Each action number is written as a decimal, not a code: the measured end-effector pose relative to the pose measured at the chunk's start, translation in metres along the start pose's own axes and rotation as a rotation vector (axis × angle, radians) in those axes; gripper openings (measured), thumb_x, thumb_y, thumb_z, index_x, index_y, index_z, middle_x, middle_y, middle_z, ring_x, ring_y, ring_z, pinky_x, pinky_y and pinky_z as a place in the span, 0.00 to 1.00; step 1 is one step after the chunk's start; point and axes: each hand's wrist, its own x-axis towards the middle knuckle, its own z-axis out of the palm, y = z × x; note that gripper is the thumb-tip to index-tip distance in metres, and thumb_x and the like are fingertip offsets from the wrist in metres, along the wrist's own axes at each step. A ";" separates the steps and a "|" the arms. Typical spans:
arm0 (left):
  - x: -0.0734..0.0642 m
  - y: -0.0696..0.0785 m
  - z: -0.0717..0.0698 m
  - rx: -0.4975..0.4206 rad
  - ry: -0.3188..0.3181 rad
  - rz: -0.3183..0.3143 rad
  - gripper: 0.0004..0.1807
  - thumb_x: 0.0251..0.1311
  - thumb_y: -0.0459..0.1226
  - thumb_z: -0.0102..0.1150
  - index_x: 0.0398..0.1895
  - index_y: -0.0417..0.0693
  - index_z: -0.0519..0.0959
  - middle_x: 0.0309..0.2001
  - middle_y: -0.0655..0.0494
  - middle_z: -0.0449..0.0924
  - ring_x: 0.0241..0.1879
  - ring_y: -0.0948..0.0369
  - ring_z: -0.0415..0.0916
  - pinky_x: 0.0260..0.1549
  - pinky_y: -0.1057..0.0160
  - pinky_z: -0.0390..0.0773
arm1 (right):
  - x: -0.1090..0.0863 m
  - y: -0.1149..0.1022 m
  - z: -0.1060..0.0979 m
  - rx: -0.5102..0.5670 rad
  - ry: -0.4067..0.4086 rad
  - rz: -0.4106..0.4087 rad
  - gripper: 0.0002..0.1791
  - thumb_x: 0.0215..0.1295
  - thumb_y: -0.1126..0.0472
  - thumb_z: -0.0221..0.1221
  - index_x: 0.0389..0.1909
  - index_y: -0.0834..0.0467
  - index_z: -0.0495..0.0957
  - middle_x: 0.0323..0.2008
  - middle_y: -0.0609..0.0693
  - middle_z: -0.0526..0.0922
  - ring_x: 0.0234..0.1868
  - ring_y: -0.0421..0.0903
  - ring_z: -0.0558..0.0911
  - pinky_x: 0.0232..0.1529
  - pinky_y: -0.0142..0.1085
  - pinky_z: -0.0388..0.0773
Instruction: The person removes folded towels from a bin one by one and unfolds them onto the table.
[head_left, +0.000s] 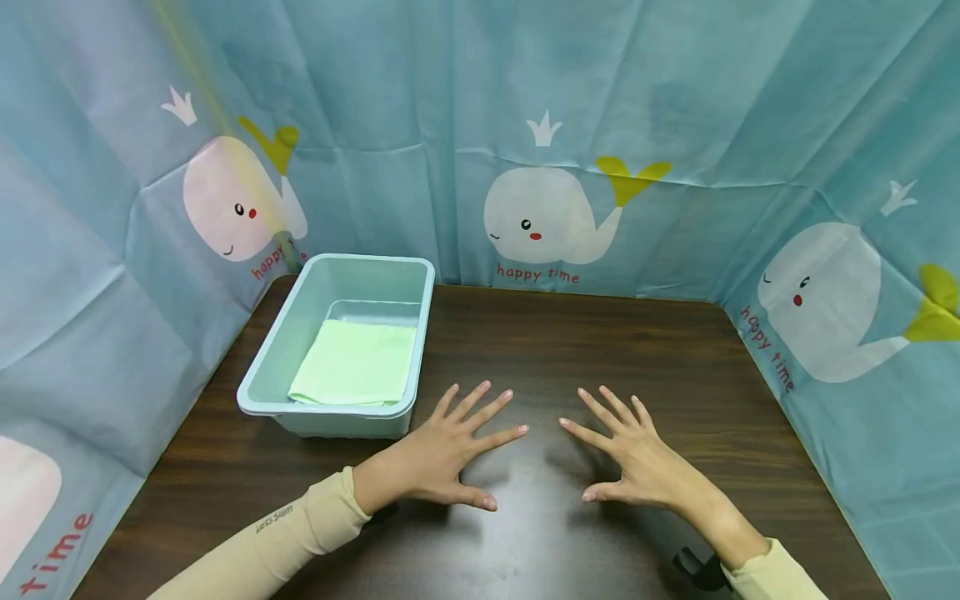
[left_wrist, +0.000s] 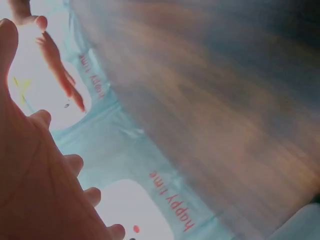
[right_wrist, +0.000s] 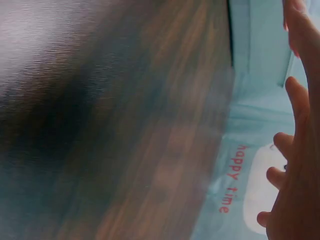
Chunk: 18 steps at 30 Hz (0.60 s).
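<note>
My left hand (head_left: 442,454) hovers over the table in the head view, fingers spread wide and nothing held. To its upper left stands a pale blue-green plastic basin (head_left: 258,383), the nearest thing to that hand. A folded light-green cloth (head_left: 356,362) lies flat on the basin's bottom. Across from the left hand, my right hand (head_left: 641,462) is also spread, palm down over the dark wood, and holds nothing. In the left wrist view the left hand (left_wrist: 40,170) shows along the left side; in the right wrist view the right hand (right_wrist: 297,165) fills the right side.
The dark wooden table (head_left: 570,342) is bordered at the back and both sides by a light-blue curtain (head_left: 360,208) printed with white whales. A black strap (head_left: 701,571) shows by the right wrist. The basin stands at the table's back left corner.
</note>
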 end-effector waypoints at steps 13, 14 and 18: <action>-0.008 0.008 -0.044 -0.023 0.038 0.030 0.53 0.53 0.75 0.49 0.78 0.78 0.36 0.81 0.60 0.21 0.81 0.49 0.22 0.72 0.30 0.46 | 0.032 -0.001 -0.025 -0.008 -0.003 -0.041 0.54 0.48 0.20 0.57 0.76 0.36 0.56 0.81 0.52 0.45 0.80 0.62 0.45 0.64 0.76 0.49; -0.011 0.008 -0.048 -0.027 0.038 0.020 0.53 0.53 0.75 0.48 0.78 0.79 0.35 0.81 0.61 0.21 0.81 0.49 0.21 0.72 0.30 0.46 | 0.035 -0.001 -0.027 -0.006 -0.008 -0.044 0.54 0.48 0.20 0.57 0.76 0.35 0.56 0.81 0.51 0.44 0.80 0.62 0.45 0.64 0.76 0.49; -0.020 0.003 -0.060 -0.050 0.071 -0.023 0.53 0.53 0.76 0.45 0.78 0.79 0.35 0.81 0.62 0.20 0.81 0.50 0.20 0.72 0.29 0.43 | 0.052 -0.005 -0.033 0.019 -0.028 -0.054 0.54 0.49 0.22 0.59 0.77 0.35 0.54 0.81 0.50 0.42 0.81 0.61 0.44 0.66 0.76 0.47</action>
